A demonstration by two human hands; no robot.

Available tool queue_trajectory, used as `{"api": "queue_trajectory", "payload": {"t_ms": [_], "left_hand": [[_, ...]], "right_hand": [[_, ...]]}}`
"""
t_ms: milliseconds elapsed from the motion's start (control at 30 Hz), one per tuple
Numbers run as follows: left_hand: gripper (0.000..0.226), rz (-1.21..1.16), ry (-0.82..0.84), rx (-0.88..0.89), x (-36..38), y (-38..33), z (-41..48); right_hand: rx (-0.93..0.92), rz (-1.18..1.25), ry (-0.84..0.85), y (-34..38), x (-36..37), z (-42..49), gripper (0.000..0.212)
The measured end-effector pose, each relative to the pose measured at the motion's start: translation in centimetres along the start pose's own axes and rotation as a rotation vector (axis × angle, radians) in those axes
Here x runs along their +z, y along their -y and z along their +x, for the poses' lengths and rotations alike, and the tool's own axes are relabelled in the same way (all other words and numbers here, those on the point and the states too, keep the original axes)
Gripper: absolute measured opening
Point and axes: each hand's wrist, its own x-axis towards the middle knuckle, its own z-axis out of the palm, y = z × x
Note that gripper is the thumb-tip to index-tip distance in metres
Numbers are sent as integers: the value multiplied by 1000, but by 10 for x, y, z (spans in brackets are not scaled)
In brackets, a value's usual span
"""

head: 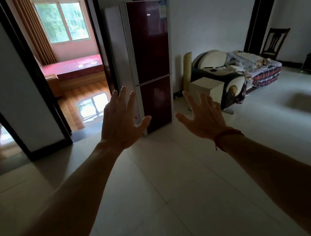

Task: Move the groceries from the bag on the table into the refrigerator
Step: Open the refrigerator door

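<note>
STEP: I judge this an empty-handed approach | HANDS: left hand (120,123) and right hand (203,117) held out, fingers (122,94) spread straight, holding nothing | TARGET: refrigerator (151,57) ahead across the floor (171,186), both doors closed, well apart from my fingers | BAG, DESK: not in view | NEXT: probably open a door, or fetch the bag.

two hands: left hand (119,121), right hand (202,115); one maroon refrigerator (151,57) at twelve o'clock; one sofa (223,61) and one wooden chair (276,39) at two o'clock; one window (61,16) at eleven o'clock
</note>
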Motion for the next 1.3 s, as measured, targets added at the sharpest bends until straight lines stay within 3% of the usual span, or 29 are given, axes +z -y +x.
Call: {"api": "queue_trajectory", "payload": {"t_ms": [400,1000,1300], "left_hand": [[88,16,34,25,138,110,181],[84,86,40,-10,344,200,440],[84,103,67,-42,425,248,534]], "right_hand": [[8,-43,23,-5,100,220,76],[-57,3,-10,-96,228,548,80],[-62,18,66,-115,285,676,77]]}}
